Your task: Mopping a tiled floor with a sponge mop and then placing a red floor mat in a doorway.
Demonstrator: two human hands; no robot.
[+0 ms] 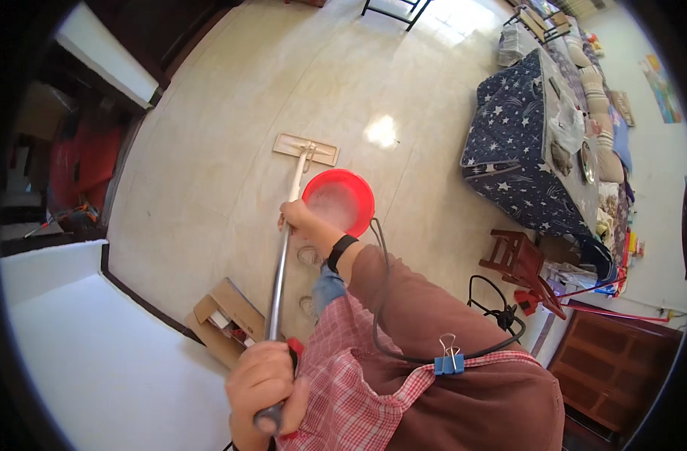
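Both my hands grip the pole of a flat mop. My right hand [296, 215], with a black band on the wrist, holds the pale upper stretch of the mop pole [277, 282] beside a red bucket [371, 194]. Cloudy liquid [332, 204] fills part of the bucket. Close to the camera, my left hand [267, 380] wraps around the dark grip end of the pole. The rectangular mop head [287, 144] lies on the pale floor [253, 107], just beyond the bucket. My shoes show faintly below the bucket.
An open cardboard box [230, 315] stands by the white wall [67, 315]. To the right are a table with a starry dark-blue cover [506, 124], a red-brown stool [509, 253] and a wooden cabinet [608, 361]. A black cable [380, 321] hangs across my sleeve near a blue binder clip [448, 364].
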